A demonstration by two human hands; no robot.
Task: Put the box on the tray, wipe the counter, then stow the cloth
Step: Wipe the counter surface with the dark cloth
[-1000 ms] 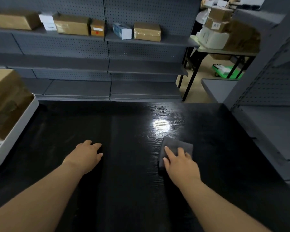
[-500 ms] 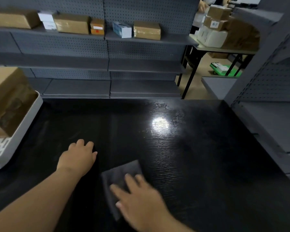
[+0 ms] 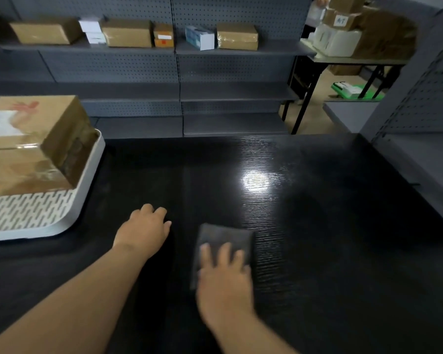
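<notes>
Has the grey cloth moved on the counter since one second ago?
Yes. The cloth has slid left, toward the tray, under the right hand.

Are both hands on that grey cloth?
No, only the right hand presses the cloth flat on the counter, while the left hand rests on the bare counter beside it.

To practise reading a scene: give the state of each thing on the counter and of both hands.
box: on the tray, taped shut.
tray: on the counter, holding the box.
cloth: flat on the counter, under the right hand.
left hand: resting on the counter, holding nothing.
right hand: fingers straight, pressing the cloth.
</notes>
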